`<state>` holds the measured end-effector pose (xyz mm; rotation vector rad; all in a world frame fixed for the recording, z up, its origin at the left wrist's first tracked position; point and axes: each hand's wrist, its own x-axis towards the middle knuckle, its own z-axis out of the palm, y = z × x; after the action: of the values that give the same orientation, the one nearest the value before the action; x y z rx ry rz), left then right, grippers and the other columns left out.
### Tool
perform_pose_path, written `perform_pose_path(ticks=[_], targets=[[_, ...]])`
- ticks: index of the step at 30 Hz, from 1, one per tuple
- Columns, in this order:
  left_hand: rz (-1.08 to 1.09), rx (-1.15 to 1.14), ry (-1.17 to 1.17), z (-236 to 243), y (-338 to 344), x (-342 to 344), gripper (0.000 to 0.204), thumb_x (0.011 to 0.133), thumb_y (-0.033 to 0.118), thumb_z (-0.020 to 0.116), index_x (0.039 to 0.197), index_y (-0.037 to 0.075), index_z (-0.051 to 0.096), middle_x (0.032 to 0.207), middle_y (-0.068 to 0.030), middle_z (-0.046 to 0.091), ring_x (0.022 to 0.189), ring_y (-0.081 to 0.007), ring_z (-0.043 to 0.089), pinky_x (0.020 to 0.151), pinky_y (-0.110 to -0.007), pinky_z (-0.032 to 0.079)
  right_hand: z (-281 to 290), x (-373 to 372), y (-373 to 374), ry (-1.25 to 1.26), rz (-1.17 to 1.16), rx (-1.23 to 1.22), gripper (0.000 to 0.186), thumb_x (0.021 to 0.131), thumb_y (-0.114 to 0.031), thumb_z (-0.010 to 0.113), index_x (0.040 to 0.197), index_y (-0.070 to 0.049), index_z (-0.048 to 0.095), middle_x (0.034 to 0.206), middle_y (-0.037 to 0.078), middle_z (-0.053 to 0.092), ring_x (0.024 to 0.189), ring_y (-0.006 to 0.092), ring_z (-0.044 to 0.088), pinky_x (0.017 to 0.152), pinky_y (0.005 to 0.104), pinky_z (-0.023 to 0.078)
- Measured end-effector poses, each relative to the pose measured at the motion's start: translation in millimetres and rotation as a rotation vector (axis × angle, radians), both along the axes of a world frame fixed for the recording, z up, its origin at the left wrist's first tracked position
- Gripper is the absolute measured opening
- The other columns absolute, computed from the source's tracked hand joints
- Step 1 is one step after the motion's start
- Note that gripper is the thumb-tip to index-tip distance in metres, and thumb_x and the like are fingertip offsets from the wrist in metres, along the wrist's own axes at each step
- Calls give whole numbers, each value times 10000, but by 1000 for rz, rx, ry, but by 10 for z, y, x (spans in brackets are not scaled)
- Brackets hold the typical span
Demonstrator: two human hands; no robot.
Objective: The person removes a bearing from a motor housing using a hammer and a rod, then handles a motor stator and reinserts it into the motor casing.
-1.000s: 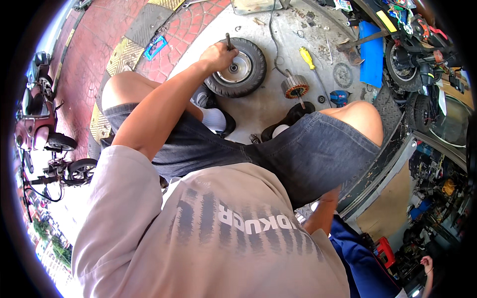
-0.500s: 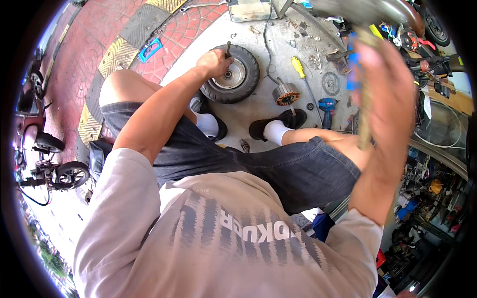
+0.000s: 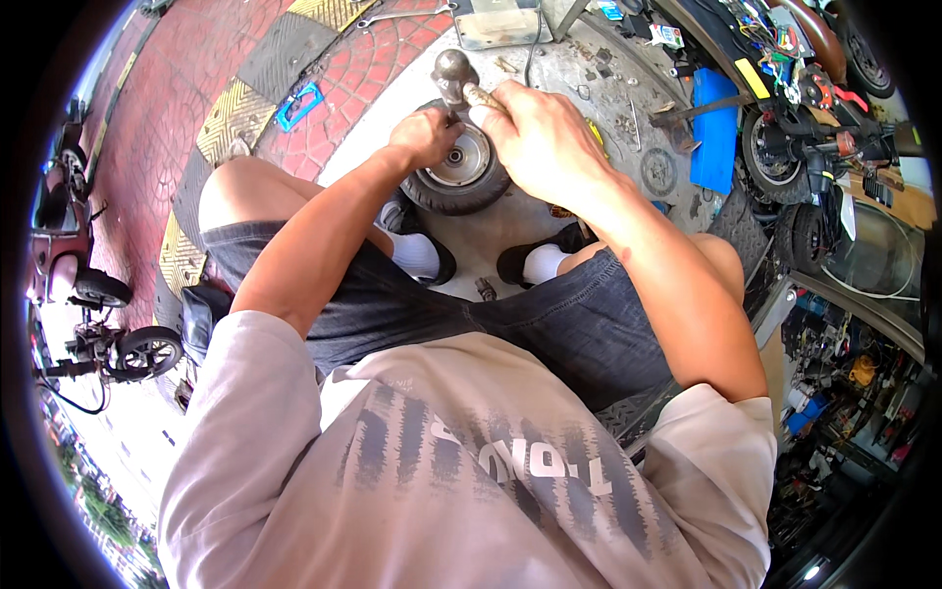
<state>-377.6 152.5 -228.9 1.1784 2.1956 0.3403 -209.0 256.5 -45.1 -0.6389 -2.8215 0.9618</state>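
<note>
A small wheel (image 3: 469, 185) with a black tyre and a silver hub lies flat on the grey concrete between my feet. My left hand (image 3: 422, 137) rests on its far rim, closed around a thin metal tool that stands on the hub and is mostly hidden by my fingers. My right hand (image 3: 535, 133) hovers just above the wheel, gripping a hammer whose dark rounded head (image 3: 453, 74) sits right over the left hand. I am seated, knees apart, in dark shorts, white socks and black shoes.
A blue flat pack (image 3: 711, 128) and a scooter wheel (image 3: 775, 162) lie to the right, with a round metal disc (image 3: 657, 172) nearer. A metal box (image 3: 500, 22) sits beyond the wheel. A yellow-black ramp (image 3: 231, 118) and parked motorbikes (image 3: 74, 285) are on the left.
My right hand, raised high at the right half a second ago, has come down over the wheel with the hammer. The left hand has stayed on the wheel.
</note>
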Motion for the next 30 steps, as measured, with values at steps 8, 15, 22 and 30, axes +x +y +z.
perform_pose_path(ticks=[8, 15, 22, 30], targets=[[-22, 17, -20, -165, -25, -77, 359, 1003, 375, 589, 1141, 72, 721, 1086, -258, 746, 1052, -414, 723, 927, -516, 554, -46, -124, 42, -27, -43, -14, 356, 1040, -303, 590, 990, 43, 657, 851, 310, 704, 878, 507, 702, 796, 572, 545], [-99, 64, -79, -99, -14, 29, 357, 1032, 383, 576, 1147, 80, 725, 1048, -236, 748, 1032, -422, 717, 896, -525, 550, 123, 74, 132, 43, -144, -57, 364, 1027, -347, 645, 970, 12, 639, 784, 268, 696, 802, 487, 704, 719, 554, 537], [-207, 92, -61, -82, -145, 178, 384, 1040, 402, 563, 1122, 56, 707, 1048, -270, 734, 1037, -432, 709, 890, -536, 541, 421, 261, -52, 332, -183, -207, 409, 1043, -364, 677, 900, 12, 604, 674, 203, 622, 601, 355, 636, 590, 444, 491], [-250, -25, -29, 133, -63, 250, 425, 1022, 397, 579, 1231, 43, 689, 1156, -261, 730, 1141, -427, 683, 980, -521, 528, -121, 406, -182, 36, -141, -11, 395, 1048, -372, 627, 961, 12, 599, 757, 263, 681, 755, 492, 682, 660, 574, 502]])
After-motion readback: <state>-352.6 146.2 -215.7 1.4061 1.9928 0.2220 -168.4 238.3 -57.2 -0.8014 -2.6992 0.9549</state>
